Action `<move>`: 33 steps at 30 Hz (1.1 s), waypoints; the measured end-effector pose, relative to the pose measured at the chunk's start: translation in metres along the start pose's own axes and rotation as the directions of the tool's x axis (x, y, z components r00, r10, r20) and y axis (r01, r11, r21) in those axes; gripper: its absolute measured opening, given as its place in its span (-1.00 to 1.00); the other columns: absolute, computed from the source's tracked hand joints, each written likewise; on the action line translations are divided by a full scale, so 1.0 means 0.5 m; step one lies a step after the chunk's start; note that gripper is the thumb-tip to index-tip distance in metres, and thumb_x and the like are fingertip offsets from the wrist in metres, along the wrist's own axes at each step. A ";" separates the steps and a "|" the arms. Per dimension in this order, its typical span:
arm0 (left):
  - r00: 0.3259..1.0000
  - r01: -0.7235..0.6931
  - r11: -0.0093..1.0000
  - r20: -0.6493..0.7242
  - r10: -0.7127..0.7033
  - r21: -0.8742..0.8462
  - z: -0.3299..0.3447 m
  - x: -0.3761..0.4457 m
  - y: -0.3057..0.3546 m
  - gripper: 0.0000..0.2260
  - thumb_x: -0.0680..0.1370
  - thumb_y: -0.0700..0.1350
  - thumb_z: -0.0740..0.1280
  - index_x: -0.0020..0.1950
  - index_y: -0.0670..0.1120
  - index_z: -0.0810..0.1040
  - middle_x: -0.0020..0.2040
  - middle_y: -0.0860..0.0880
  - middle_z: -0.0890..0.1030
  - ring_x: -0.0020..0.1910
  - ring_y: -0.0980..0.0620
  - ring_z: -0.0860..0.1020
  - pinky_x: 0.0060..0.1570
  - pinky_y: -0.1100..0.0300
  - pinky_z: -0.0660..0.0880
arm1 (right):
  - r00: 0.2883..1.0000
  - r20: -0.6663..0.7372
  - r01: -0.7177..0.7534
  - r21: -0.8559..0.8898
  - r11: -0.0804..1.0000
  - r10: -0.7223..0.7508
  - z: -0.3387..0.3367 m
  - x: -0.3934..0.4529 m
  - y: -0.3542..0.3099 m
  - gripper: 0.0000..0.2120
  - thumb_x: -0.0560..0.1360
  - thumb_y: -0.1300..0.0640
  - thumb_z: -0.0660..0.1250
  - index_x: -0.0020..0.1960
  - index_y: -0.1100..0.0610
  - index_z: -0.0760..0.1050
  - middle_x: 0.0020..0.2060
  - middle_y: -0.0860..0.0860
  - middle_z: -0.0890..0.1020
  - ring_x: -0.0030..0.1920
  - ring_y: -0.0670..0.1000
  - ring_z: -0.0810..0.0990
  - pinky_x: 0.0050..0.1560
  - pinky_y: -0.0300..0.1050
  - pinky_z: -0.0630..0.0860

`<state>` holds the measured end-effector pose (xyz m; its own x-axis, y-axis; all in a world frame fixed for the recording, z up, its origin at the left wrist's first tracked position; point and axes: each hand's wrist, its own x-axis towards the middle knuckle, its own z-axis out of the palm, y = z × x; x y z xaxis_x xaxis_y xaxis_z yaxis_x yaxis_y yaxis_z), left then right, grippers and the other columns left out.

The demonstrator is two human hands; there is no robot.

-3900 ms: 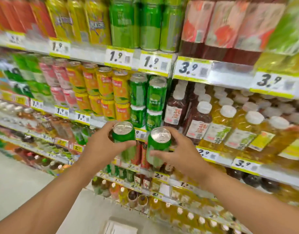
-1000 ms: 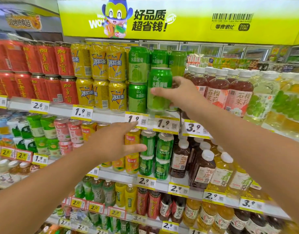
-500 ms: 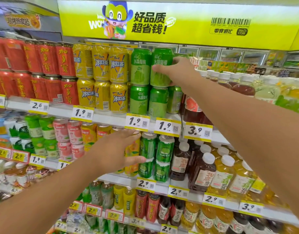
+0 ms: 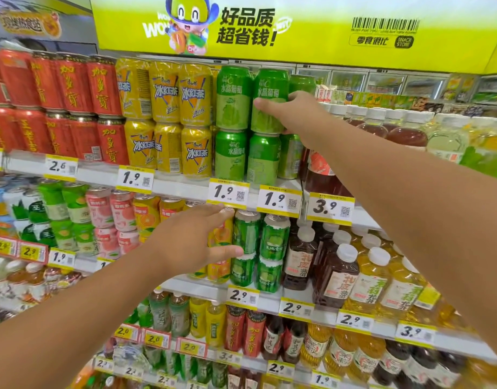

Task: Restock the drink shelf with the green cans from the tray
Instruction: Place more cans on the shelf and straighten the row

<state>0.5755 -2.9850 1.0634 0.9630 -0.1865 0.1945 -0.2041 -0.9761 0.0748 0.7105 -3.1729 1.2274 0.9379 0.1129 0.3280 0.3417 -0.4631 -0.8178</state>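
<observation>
The left hand (image 4: pixel 194 242) hangs open, fingers spread and grasping nothing, in front of the orange cans (image 4: pixel 220 242) on the middle shelf, its thumb just short of the small green cans (image 4: pixel 246 234) at its three o'clock. It carried a green can a few seconds ago; that can is gone from it, so one of the pair is judged placed, though I cannot tell exactly where. Up at one o'clock from it, the right hand (image 4: pixel 295 113) is wrapped around the green can (image 4: pixel 269 99), which a second ago sat low at the shelf front and is now lifted onto the upper tier, standing upright on the lower green can (image 4: pixel 262 158) and touching its neighbour (image 4: pixel 233 98) at nine o'clock. The grip is not released, so the stacking looks nearly finished. The right forearm reaches in from five o'clock, wrist extended, thumb across the label. The tray is out of view.
</observation>
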 end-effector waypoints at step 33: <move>0.999 0.032 0.988 -0.012 -0.031 0.152 0.199 -0.078 0.065 -0.21 0.48 0.49 -0.14 0.62 0.13 0.02 0.64 0.03 -0.01 0.61 -0.01 -0.02 0.55 -0.06 0.01 | 0.833 0.474 0.543 -0.599 0.588 -0.286 0.084 -0.412 0.442 -0.26 0.60 -0.32 0.11 0.63 0.06 0.07 0.62 -0.01 0.04 0.62 0.00 -0.09 0.59 0.04 0.00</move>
<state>0.5486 -3.0207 0.9609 0.9665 -0.1551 0.2043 -0.1438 -0.9872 -0.0689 0.5952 -3.2616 0.9591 0.7113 0.6435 0.2826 0.6750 -0.7375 -0.0196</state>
